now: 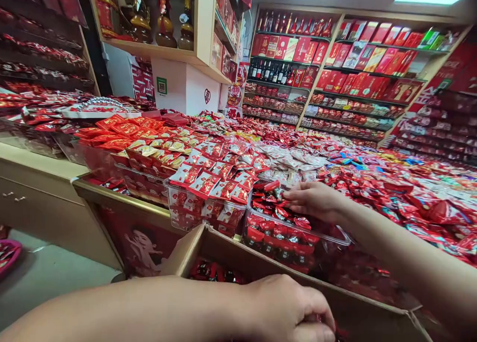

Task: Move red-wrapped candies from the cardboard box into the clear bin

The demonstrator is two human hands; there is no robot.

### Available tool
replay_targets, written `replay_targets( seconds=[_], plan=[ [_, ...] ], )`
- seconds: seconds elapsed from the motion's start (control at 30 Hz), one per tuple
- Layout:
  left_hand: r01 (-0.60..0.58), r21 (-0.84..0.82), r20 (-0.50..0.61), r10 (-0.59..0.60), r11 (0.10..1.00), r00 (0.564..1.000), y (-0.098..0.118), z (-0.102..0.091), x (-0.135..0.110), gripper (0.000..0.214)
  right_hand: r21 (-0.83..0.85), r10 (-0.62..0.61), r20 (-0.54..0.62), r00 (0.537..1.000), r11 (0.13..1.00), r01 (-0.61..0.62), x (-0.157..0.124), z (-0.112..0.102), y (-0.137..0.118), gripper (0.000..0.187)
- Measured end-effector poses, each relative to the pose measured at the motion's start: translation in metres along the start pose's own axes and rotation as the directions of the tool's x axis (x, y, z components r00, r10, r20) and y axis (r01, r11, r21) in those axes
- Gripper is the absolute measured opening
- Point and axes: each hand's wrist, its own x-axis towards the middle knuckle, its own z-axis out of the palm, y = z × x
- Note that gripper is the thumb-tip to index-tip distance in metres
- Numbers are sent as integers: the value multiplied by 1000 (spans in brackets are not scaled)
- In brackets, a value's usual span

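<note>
My right hand reaches over a clear plastic bin of red-and-black wrapped candies. Its fingers are together, and a wrapped candy is at the fingertips. Down in an open cardboard box, my left hand is curled, with a bit of red wrapper showing between thumb and fingers. More of the same red-and-black candies lie in the box behind my left forearm. My left arm and hand hide much of the box's inside.
Beside the bin stands a tub of red-and-white packets, then gold packets and orange-red packets. White packets lie behind. Loose sweets spread to the right. Shelves with bottles and gift boxes line the back wall.
</note>
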Motion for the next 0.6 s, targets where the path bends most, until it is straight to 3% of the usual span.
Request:
replay_targets(
  seconds=[0.1,0.2,0.43,0.6],
  plan=[
    [-166,157,199,134,974,971,-5,-2,-1,15,-66,102,9,995,993,-101,27,20,5,15],
    [-250,214,308,178,944,935,-7,-5,-1,8,-137,171,36,985,977,-165,41,31,11,14],
    [-409,155,235,369,899,899,-18,-5,-5,18,-326,245,25,969,919,-223,44,38,14,17],
    [-365,198,275,306,910,912,-19,-4,-6,20,-414,282,23,959,876,-248,47,39,12,20]
  ],
)
